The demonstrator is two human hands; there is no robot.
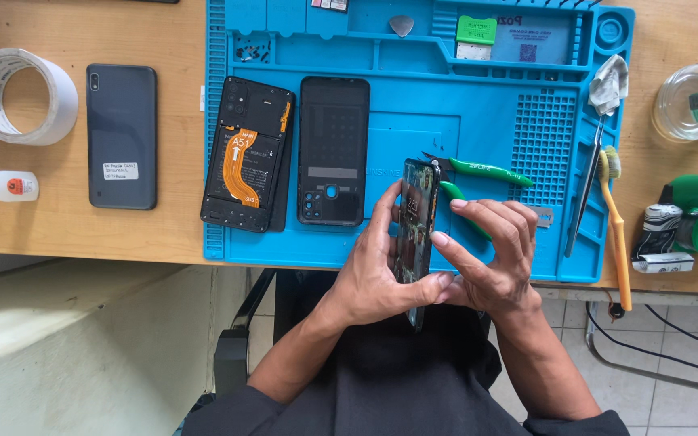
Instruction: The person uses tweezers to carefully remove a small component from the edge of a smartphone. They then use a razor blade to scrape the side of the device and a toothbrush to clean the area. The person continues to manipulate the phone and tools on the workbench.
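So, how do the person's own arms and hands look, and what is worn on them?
Both hands, left hand and right hand, are bare: no gloves, rings or watch visible. The forearms are uncovered; dark sleeves begin near the elbows, at the bottom edge of the view.

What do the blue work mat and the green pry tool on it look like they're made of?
Blue work mat: probably silicone or soft rubber, matte, with moulded compartments and a raised grid. Green pry tool: looks like hard, glossy plastic, judging by its highlights; a metal core cannot be ruled out.
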